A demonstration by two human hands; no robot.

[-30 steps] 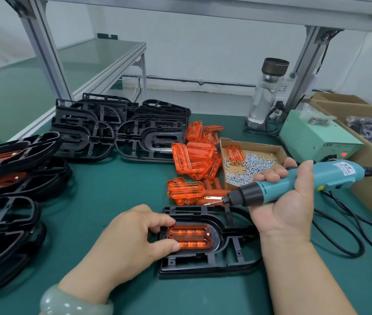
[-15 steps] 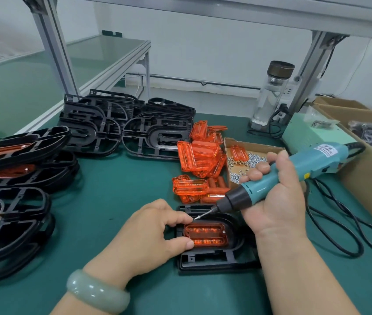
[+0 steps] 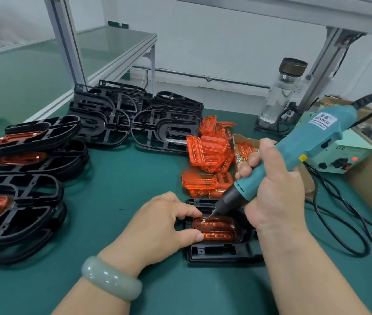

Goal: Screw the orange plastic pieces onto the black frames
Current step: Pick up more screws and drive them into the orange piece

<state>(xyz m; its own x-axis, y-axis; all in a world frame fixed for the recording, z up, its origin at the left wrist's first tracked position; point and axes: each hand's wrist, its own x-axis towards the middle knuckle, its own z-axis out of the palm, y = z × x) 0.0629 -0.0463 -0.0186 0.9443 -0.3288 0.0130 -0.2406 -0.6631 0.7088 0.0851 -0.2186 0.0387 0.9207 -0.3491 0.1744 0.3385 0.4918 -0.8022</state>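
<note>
Orange piece [image 3: 220, 233] pinched on black frame [image 3: 214, 255] by left hand [image 3: 157, 228]; right hand [image 3: 273, 201] clamps teal screwdriver [image 3: 312, 142], bit touching it.

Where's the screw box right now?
Head view, right of centre: the screw box sits just right of the loose orange pieces, partly hidden behind the right hand.

Bright, even overhead light casts soft shadows beneath the black frames [image 3: 103, 114] on the green bench [image 3: 123, 178]; wide-angle distortion bows the edges.
</note>
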